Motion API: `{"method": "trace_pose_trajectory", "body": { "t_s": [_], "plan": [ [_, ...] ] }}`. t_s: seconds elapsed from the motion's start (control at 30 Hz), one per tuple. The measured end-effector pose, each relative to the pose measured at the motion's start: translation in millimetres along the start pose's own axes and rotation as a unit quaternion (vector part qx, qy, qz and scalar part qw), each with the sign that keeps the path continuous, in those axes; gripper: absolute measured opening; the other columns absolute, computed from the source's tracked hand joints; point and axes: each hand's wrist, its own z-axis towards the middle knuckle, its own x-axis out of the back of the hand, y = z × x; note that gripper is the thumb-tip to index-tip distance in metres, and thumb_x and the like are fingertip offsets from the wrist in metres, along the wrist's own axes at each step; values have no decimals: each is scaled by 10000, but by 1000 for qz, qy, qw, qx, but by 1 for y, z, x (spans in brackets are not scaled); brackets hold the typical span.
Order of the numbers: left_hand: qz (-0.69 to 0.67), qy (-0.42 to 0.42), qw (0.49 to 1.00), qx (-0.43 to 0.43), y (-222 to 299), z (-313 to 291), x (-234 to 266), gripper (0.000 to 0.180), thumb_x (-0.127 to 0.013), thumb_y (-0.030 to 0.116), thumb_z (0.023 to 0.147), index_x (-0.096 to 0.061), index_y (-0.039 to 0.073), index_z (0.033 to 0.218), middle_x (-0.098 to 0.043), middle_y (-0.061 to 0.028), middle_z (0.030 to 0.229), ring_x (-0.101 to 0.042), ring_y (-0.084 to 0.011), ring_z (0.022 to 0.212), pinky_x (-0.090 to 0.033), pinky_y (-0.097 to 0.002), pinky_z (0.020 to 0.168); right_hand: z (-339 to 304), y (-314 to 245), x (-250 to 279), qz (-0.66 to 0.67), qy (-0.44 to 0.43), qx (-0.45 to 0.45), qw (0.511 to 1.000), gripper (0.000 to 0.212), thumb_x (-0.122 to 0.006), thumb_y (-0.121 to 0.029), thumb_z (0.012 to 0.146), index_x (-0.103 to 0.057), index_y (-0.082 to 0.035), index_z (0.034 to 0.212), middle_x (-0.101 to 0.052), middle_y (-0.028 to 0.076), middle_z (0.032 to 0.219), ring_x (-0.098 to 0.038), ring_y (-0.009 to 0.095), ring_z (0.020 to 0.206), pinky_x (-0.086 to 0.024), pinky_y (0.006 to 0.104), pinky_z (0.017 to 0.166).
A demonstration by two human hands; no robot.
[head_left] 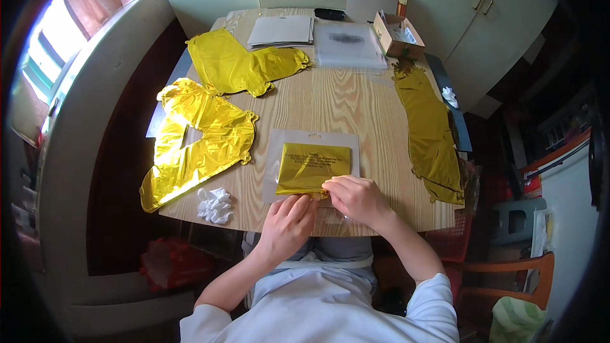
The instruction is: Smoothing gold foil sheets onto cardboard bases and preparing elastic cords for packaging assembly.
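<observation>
The folded gold foil rectangle (313, 170), centre-frame on a pale rectangular card (337, 138), seems nearly tidied: the right hand (358, 200) pinches its lower edge; the left hand's (289, 223) grip is unclear. Three large gold foil shapes (427, 127) lie unfolded, upper left, left and right.

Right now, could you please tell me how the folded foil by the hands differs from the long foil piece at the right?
The folded foil is compact and roughly rectangular; the long foil piece is spread out, with an irregular outline.
The folded foil shows dark print; none is visible on the long foil piece.
The folded foil has both hands at its near edge; neither touches the long foil piece.
Both are shiny gold.
</observation>
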Motion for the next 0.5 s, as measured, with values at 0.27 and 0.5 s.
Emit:
{"method": "trace_pose_trajectory", "body": {
  "t_s": [0.27, 0.5],
  "plan": [
    [3, -100, 995, 5, 12, -8, 1, 692, -620, 532, 827, -532, 6, 1269, -527, -146, 1328, -468, -286, 1285, -344, -451, 1067, -1, -3, 2, -4, 0, 3, 1000, 242, -686, -107, 750, -636, -65, 983, -671, 53, 946, -668, 211, 898, -555, 324, 745],
    [-16, -100, 995, 0, 2, 9, -11, 743, -567, 599, 828, -540, -23, 1234, -582, -159, 1191, -547, -294, 1146, -389, -449, 997, 1, -9, 3, -20, 13, 20, 1000, 237, -680, -96, 746, -634, -62, 976, -666, 62, 966, -660, 215, 929, -551, 331, 783]
  ]
}}
